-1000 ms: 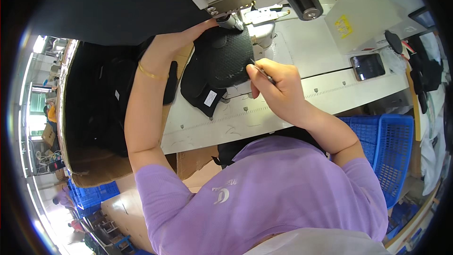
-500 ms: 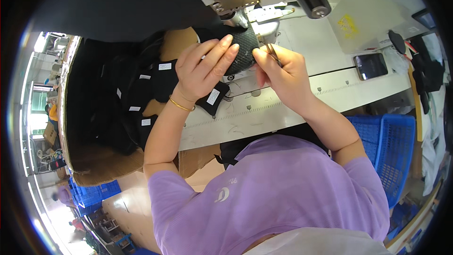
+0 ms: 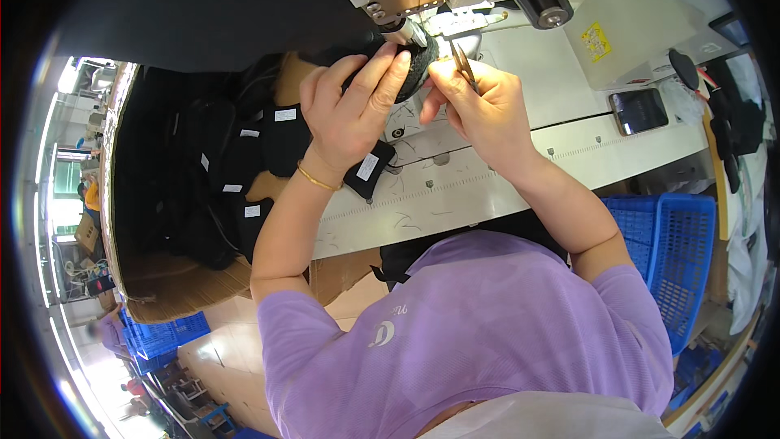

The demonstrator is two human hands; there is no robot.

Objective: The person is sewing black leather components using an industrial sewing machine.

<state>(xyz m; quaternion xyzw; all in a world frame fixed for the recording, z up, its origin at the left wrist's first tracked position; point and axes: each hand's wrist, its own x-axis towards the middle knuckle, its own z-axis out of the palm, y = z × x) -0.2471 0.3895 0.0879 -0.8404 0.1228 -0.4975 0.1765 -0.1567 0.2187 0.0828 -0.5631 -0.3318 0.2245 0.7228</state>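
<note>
Under the needle area of a sewing machine (image 3: 404,30) lies a dark, textured fabric piece (image 3: 417,73). My left hand (image 3: 351,106) is closed on its left side, the fingers lying over the top and a gold bangle on the wrist. At the piece's right edge is my right hand (image 3: 485,110), with thumb and forefinger pinched together close to the fabric. A pair of small pointed thread snips (image 3: 464,70) is tucked in this hand, tips pointing up and away. My fingers hide whether the right fingertips also grip the fabric.
Black fabric pieces with white labels (image 3: 272,142) lie in a cardboard box (image 3: 166,305) at the left. A phone (image 3: 639,113) rests on the white machine table (image 3: 487,183) at the right. Blue plastic crates (image 3: 678,268) stand below right. Loose thread ends dot the table.
Both hands have shifted slightly away from me, toward the needle. The fabric piece has turned and bunched up under the machine, showing less of its flat face. The snips' tips now point farther up.
</note>
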